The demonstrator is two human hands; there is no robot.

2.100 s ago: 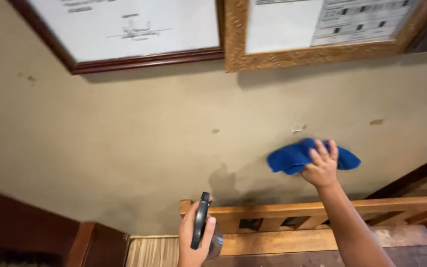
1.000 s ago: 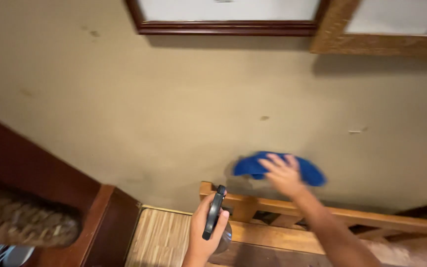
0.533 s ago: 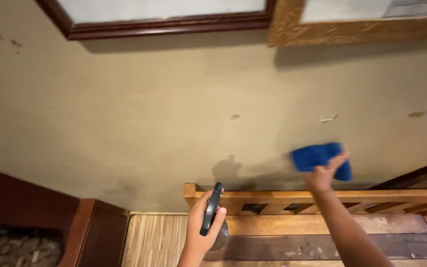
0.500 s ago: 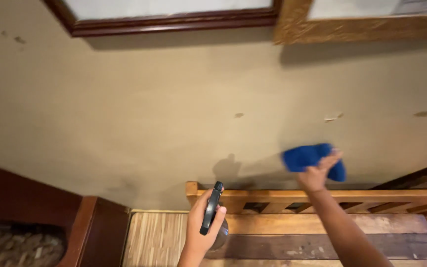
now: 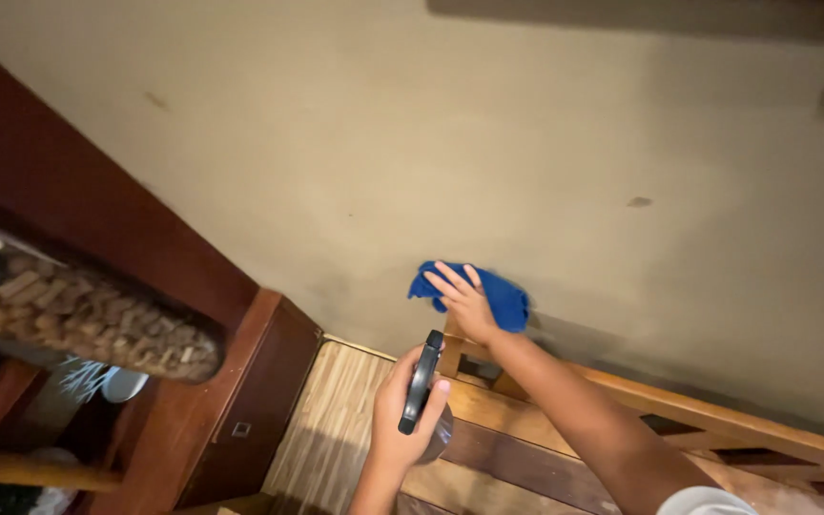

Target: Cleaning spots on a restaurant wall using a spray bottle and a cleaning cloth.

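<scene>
Blue cloth was pressed flat to the beige wall under the right hand, fingers spread, mid-wipe; the left hand gripped a spray bottle, which a further pass would likely call for.

We see only the edges of the blue cloth near the middle of the frame — the right hand covers its centre. The dark spray bottle shows just a narrow side, its body hidden inside the left hand. Both forearms run off the bottom edge. At left, the dark wooden cabinet and the cork-filled container are cut off — blurred too. The wooden bench leaves at lower right.
</scene>
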